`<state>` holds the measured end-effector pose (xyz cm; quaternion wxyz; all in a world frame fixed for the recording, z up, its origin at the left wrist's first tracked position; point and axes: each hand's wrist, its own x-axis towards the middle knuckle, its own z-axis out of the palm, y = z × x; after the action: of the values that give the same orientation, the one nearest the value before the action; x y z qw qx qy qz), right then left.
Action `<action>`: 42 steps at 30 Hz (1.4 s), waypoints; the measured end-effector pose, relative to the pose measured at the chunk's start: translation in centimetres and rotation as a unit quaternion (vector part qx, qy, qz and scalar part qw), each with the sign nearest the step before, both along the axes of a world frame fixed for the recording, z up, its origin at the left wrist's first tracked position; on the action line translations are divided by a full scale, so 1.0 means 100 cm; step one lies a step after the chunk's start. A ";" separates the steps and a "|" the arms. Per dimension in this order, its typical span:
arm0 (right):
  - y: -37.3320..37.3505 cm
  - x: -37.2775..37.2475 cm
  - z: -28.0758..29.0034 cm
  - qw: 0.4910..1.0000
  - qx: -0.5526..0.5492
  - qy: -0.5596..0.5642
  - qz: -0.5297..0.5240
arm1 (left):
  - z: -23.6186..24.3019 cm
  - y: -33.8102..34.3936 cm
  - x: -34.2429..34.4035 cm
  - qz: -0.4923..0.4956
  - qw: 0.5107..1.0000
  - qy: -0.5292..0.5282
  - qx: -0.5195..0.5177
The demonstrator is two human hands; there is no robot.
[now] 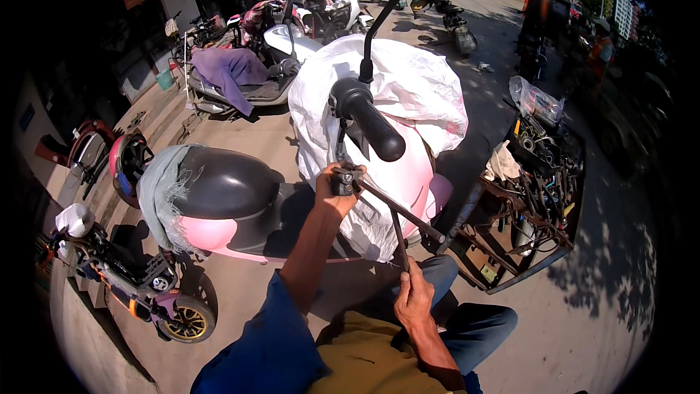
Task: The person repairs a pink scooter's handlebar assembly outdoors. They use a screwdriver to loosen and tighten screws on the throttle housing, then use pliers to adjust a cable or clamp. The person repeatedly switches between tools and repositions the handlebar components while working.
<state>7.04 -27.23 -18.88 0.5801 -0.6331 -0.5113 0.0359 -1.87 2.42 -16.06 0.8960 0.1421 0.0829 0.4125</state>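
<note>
A pink scooter (208, 235) with a black seat stands in front of me, its front draped in a white plastic sack (341, 69). A bare, dark handlebar tube (405, 216) points toward me. Around its inner end, my left hand (335, 197) is closed on a small black handlebar clamp (345, 182). Lower down, my right hand (415, 298) wraps around a slim dark bar (399, 241), which slants up to the tube; whether they touch, I cannot tell. On the far side is a black handlebar grip (374, 125) with a mirror stalk (370, 40).
To the right sits an open metal tool tray (531, 276) heaped with tools and parts, a clear plastic bag (536, 98) at its far end. At left are a small electric bike (157, 284) and steps. More scooters (335, 11) and people stand farther off.
</note>
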 end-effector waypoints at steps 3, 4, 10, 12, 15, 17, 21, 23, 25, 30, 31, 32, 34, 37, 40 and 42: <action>-0.007 0.004 -0.015 0.999 -0.008 0.025 -0.022 | 0.001 0.001 -0.006 -0.029 0.999 -0.028 0.021; -0.011 0.005 -0.017 0.999 -0.028 0.031 -0.022 | 0.001 0.000 -0.009 -0.030 0.999 -0.022 0.027; -0.031 0.012 -0.033 0.995 -0.081 0.041 -0.032 | -0.013 0.004 -0.009 -0.036 0.997 -0.039 0.056; -0.034 0.016 -0.049 0.997 -0.056 0.028 -0.044 | -0.013 0.003 -0.008 -0.042 0.995 -0.053 0.073; -0.044 0.018 -0.059 0.995 -0.072 0.038 -0.057 | -0.020 0.008 -0.009 -0.075 0.989 -0.092 0.086; -0.047 0.019 -0.058 0.992 -0.098 0.052 -0.061 | -0.023 0.007 -0.009 -0.067 0.989 -0.101 0.089; -0.055 0.023 -0.060 0.985 -0.140 0.073 -0.064 | -0.017 0.001 -0.007 -0.053 0.991 -0.072 0.104; -0.057 0.025 -0.066 0.986 -0.132 0.072 -0.067 | -0.011 -0.003 -0.007 -0.047 0.990 -0.078 0.111; -0.056 0.025 -0.078 0.991 -0.097 0.061 -0.075 | -0.007 -0.006 -0.007 -0.042 0.989 -0.079 0.114; -0.061 0.025 -0.097 0.991 -0.092 0.039 -0.084 | -0.009 -0.003 -0.010 -0.043 0.994 -0.054 0.088; -0.061 0.025 -0.095 0.992 -0.087 0.039 -0.083 | -0.010 -0.002 -0.011 -0.040 0.994 -0.053 0.086; -0.063 0.024 -0.092 0.989 -0.113 0.056 -0.077 | -0.011 -0.001 -0.011 -0.038 0.994 -0.051 0.084; -0.068 0.023 -0.085 0.980 -0.163 0.091 -0.065 | -0.010 -0.002 -0.011 -0.032 0.995 -0.044 0.080; -0.069 0.024 -0.088 0.981 -0.149 0.101 -0.065 | -0.004 -0.004 -0.012 -0.023 0.996 -0.025 0.082; -0.073 0.025 -0.082 0.979 -0.143 0.129 -0.063 | 0.000 -0.007 -0.013 -0.009 0.996 -0.011 0.092; -0.075 0.028 -0.091 0.975 -0.130 0.169 -0.066 | 0.005 -0.012 -0.013 0.013 0.995 -0.016 0.099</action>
<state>9.87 -34.71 -28.00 0.5721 -0.7199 -0.3543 0.1698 -3.17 1.17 -15.51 0.8733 0.2225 0.0295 0.4325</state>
